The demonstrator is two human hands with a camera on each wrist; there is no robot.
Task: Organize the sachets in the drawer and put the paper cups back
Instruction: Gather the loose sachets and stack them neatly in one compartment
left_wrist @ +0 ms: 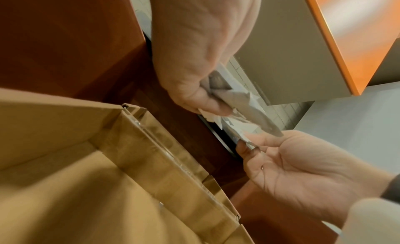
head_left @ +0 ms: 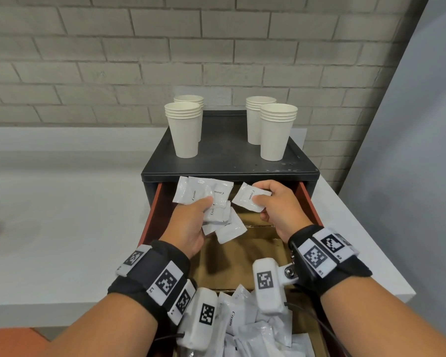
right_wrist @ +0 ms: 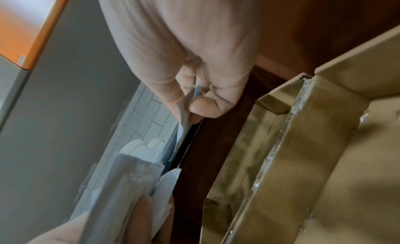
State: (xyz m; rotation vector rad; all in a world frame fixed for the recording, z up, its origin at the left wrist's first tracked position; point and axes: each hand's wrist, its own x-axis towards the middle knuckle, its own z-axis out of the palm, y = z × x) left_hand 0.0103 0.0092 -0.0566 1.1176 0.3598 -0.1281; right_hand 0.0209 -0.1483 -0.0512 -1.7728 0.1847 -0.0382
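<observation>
My left hand (head_left: 191, 220) grips a bunch of white cream sachets (head_left: 204, 194) fanned out over the open drawer (head_left: 155, 204). The same left hand (left_wrist: 194, 76) shows in the left wrist view with the sachets (left_wrist: 242, 102) between thumb and fingers. Just to the right, my right hand (head_left: 273, 204) pinches a single sachet (head_left: 247, 197); in the right wrist view that hand (right_wrist: 194, 97) holds the sachet (right_wrist: 185, 110) edge-on. More loose sachets (head_left: 252, 328) lie heaped at the drawer's near end. Several stacks of white paper cups (head_left: 184, 130) stand on the black cabinet top (head_left: 229, 153).
A brown cardboard divider box (head_left: 242, 258) lines the drawer, seen again as the cardboard box (left_wrist: 86, 162). The cabinet sits on a white counter (head_left: 62, 215) against a grey brick wall (head_left: 113, 60). A grey panel (head_left: 410, 150) stands at the right.
</observation>
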